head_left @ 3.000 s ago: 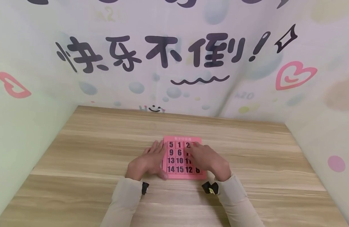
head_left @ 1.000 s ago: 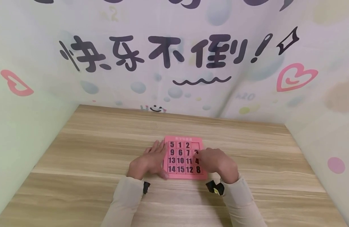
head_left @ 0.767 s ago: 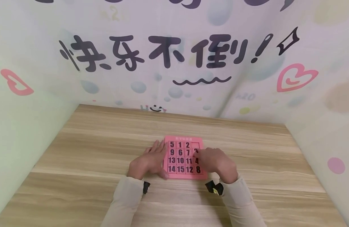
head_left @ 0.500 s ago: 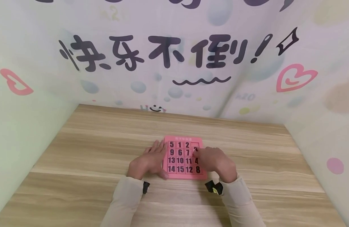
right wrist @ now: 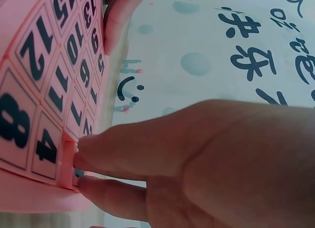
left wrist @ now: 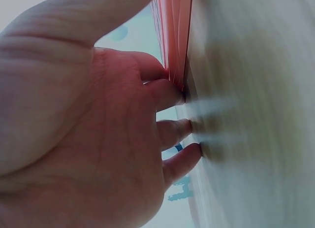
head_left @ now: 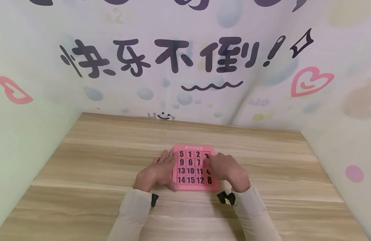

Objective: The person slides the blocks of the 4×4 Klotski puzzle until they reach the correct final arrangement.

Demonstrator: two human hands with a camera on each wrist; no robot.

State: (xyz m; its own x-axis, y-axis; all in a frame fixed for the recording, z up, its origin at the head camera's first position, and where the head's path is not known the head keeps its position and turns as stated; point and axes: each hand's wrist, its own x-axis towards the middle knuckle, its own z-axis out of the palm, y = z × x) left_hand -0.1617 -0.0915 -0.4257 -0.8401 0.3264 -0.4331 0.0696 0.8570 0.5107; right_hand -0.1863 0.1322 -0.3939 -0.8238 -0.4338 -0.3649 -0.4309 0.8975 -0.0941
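A pink number sliding puzzle [head_left: 194,188] lies flat on the wooden table. My left hand [head_left: 156,174] braces its left edge, thumb by the near corner, fingers extended. In the left wrist view the fingertips [left wrist: 183,125] meet the tabletop beside the pink edge. My right hand [head_left: 229,169] reaches over the right side. Its thumb and a finger touch the 3 tile [head_left: 206,155], which sits just below the top of its column. In the right wrist view a bare slot [right wrist: 65,161] shows between the 4 tile [right wrist: 47,146] and those fingertips, which mostly cover the 3.
The wood-grain table [head_left: 98,150] extends around the puzzle. A printed backdrop [head_left: 173,97] with dark lettering rises behind it, with pale walls on both sides. Both sleeves are light, and a small black device [head_left: 226,198] shows at my right wrist.
The 3 tile has slid away from me, from the second row into the top row, pushed by my right fingers. Before that, the 4 tile came to the third row. My left hand stays put.
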